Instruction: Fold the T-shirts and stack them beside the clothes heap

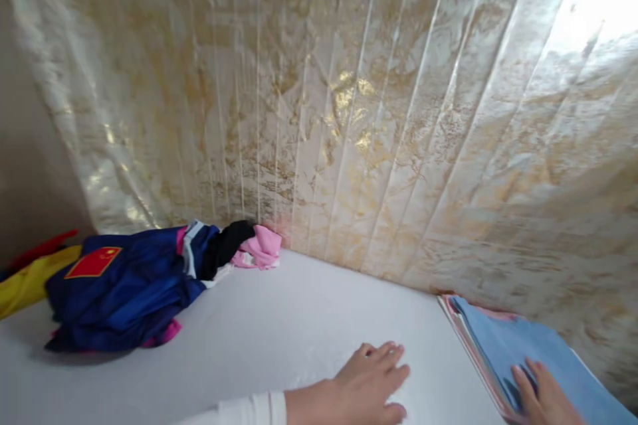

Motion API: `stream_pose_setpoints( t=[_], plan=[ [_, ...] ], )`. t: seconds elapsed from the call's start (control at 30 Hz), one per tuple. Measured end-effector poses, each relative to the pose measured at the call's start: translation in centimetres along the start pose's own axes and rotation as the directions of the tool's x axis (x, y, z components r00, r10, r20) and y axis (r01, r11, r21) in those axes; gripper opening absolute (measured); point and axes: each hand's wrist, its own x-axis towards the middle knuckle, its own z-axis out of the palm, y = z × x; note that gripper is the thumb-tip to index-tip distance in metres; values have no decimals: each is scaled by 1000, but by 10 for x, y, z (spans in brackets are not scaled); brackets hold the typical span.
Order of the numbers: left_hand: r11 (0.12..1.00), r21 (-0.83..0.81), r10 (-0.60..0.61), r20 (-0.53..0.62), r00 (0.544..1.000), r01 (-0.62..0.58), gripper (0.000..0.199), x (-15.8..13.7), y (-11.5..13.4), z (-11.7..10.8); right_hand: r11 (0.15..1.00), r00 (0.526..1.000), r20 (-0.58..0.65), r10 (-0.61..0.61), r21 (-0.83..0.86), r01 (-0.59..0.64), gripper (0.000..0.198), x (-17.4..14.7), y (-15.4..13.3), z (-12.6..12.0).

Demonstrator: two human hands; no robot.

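My left hand (371, 382) is over the white table (279, 332), palm down, with its fingers spread and nothing in them. A white sleeve covers that forearm. At the lower right, my right hand (543, 395) rests on a stack of folded cloths (528, 345), fingers stretched out. Light blue fabric forms the top of the stack, and pink and white layers show along its left edge. The lower part of my right hand is cut off by the frame.
A heap of clothes lies at the left: a navy blue garment (134, 285) with a red flag patch, a yellow piece (37, 282), a black piece (226, 246) and a pink piece (262, 247). Behind the table rises a shiny gold-patterned curtain (319, 113).
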Motion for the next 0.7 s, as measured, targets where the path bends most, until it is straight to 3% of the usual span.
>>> stream_pose_setpoints(
  t=[0.07, 0.1, 0.17, 0.27, 0.37, 0.47, 0.53, 0.63, 0.7],
  plan=[
    [986, 6, -166, 15, 986, 166, 62, -38, -18, -27, 998, 999, -41, -6, 59, 8, 67, -13, -27, 26],
    [971, 28, -240, 39, 970, 239, 65, -57, -28, -41, 991, 998, -41, -44, 123, 49, 70, -19, -45, 39],
    [923, 90, -374, -30, 927, 375, 69, -92, -48, -68, 955, 985, -27, -170, 243, 172, 68, -34, -89, 66],
    [758, 225, -558, -260, 788, 611, 69, -141, -79, -107, 884, 946, 20, -325, 363, 296, 52, -58, -155, 104],
    [591, 280, -612, -454, 647, 756, 63, -178, -106, -145, 800, 836, 107, -538, 379, 466, 44, -79, -204, 134],
    [455, 287, -636, -558, 533, 843, 58, -198, -126, -173, 739, 746, 144, -650, 347, 577, 42, -96, -232, 150],
    [380, 267, -666, -586, 462, 886, 56, -203, -136, -181, 741, 752, 113, -649, 316, 592, 39, -106, -241, 151],
    [332, 246, -707, -573, 413, 911, 41, -203, -145, -180, 753, 767, 91, -635, 296, 588, 35, -115, -244, 145],
    [328, 246, -717, -564, 410, 912, 24, -203, -148, -178, 749, 762, 103, -639, 307, 587, 35, -116, -242, 140]
  ],
)
